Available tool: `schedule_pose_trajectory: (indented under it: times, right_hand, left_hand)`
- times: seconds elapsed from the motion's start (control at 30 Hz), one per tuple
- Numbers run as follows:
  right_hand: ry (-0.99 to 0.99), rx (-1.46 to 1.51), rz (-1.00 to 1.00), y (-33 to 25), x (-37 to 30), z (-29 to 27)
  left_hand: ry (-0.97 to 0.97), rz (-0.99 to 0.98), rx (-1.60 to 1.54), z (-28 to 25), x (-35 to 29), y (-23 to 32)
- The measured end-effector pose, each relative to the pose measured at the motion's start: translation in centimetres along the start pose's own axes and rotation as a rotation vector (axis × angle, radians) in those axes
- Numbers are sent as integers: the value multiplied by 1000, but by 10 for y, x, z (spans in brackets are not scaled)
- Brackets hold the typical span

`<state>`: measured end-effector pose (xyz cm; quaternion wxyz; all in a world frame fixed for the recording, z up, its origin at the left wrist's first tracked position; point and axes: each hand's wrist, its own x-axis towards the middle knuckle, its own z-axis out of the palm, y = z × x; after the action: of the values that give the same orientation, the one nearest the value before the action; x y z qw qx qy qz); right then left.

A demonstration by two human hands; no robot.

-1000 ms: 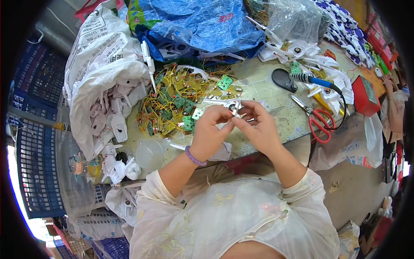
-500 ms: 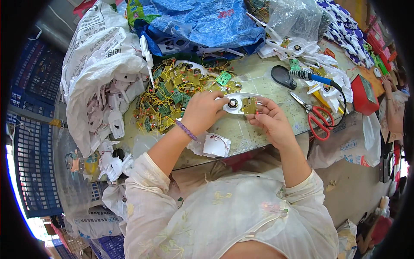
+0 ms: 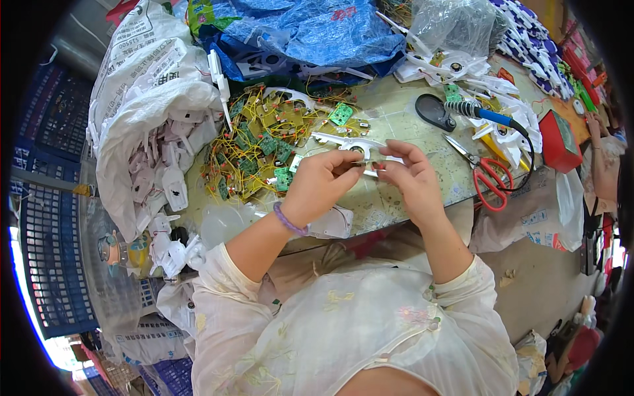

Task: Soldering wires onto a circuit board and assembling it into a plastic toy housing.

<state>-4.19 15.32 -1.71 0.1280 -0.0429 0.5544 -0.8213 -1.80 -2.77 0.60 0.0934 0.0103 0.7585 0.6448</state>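
In the middle of the bench, my left hand [image 3: 323,185] and my right hand [image 3: 417,185] meet with thumbs and fingertips pinched together. Between them is something small and thin, seen edge-on and mostly covered by the fingers; I cannot make out what it is. Just beyond the fingertips lies a white plastic shell [image 3: 350,141] with a dark round part, partly hidden by my hands. A heap of wired circuit boards [image 3: 254,145] spreads to the left of my left hand. Under my left wrist sits another white plastic piece [image 3: 335,223].
A white woven sack [image 3: 152,86] of plastic parts stands at left, a blue plastic bag [image 3: 297,39] at the back. To the right are a soldering iron [image 3: 492,117] with its cable, a black dish [image 3: 434,112], red-handled scissors [image 3: 490,179] and a red box [image 3: 558,142].
The white shell with the round part was between my hands and now lies beyond them. My hands have drawn together, the left moving right, fingertips closing on something small.
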Motion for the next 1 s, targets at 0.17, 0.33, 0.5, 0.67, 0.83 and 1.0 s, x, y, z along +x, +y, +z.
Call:
schedule_pose_trajectory:
  times: [0.17,0.33,0.5,0.67,0.83,1.0]
  right_hand:
    - [-1,-101,215,0,-16,2]
    - [12,-154,-9,11,-12,13]
    - [-109,-418,-129,9,-18,-8]
    - [-181,-832,-18,-2,-13,-24]
    - [-65,-1131,-275,-3,-14,-20]
    - [-57,-1067,-445,-2,-35,-20]
  left_hand:
    - [320,671,756,-5,-5,-1]
    - [181,686,892,0,-18,7]
    - [124,404,782,-26,-39,8]
    - [166,292,932,-20,-64,-1]
    - [178,306,906,-7,-71,-15]
    - [287,390,824,1,-67,-11]
